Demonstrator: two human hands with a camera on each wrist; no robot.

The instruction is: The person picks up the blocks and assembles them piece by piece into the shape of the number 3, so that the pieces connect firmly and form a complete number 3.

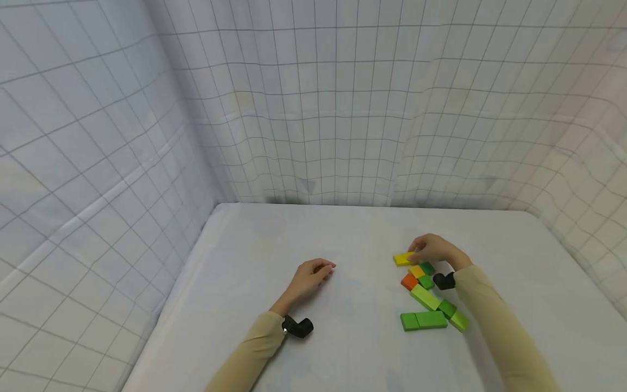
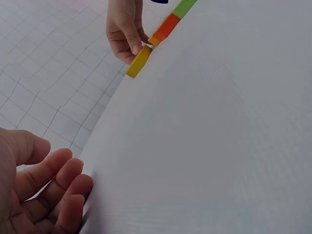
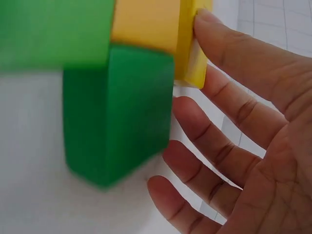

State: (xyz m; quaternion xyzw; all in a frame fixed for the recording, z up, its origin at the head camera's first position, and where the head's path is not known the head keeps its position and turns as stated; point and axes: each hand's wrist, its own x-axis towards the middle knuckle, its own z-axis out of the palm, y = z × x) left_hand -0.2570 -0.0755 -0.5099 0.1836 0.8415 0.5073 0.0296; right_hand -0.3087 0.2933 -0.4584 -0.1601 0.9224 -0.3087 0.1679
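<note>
My right hand (image 1: 436, 249) pinches the yellow block (image 1: 401, 259) between thumb and fingers at the far end of a group of blocks. In the right wrist view the yellow block (image 3: 197, 58) stands against an orange-yellow block (image 3: 146, 24), with a dark green block (image 3: 126, 112) beside it and the other fingertips near that one. My left hand (image 1: 307, 277) rests on the table left of the blocks, holding nothing, its fingers loosely curled in the left wrist view.
Nearer me are a red-orange block (image 1: 409, 281), a light green block (image 1: 424, 297), several more green blocks, and two green blocks end to end (image 1: 431, 319). The white table (image 1: 343, 348) is bordered by hanging grid-patterned cloth (image 1: 313, 136).
</note>
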